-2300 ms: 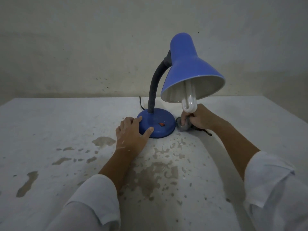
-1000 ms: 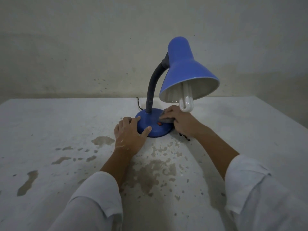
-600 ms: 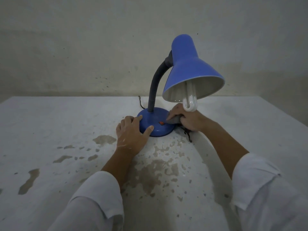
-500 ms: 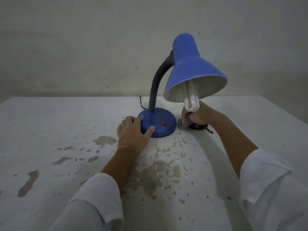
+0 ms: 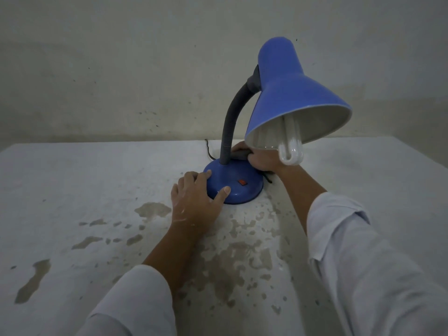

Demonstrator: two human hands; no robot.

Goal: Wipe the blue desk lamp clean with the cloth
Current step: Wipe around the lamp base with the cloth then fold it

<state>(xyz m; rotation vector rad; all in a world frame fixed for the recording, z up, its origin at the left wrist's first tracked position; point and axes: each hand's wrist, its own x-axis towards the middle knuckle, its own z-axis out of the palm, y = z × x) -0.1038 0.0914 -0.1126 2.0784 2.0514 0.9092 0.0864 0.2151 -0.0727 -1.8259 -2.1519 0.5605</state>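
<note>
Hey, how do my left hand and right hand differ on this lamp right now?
The left hand grips the near-left rim of the blue base, holding no cloth; the right hand holds a dark cloth at the base's far side, beside the grey neck. The left hand shows in full; the right hand is partly hidden behind the shade and bulb. Both are at the base.

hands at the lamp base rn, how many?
2. Left hand grips the lamp base at its near-left rim; right hand holds the cloth against the base's far side, beside the gooseneck. Nothing suggests a hidden one.
</note>
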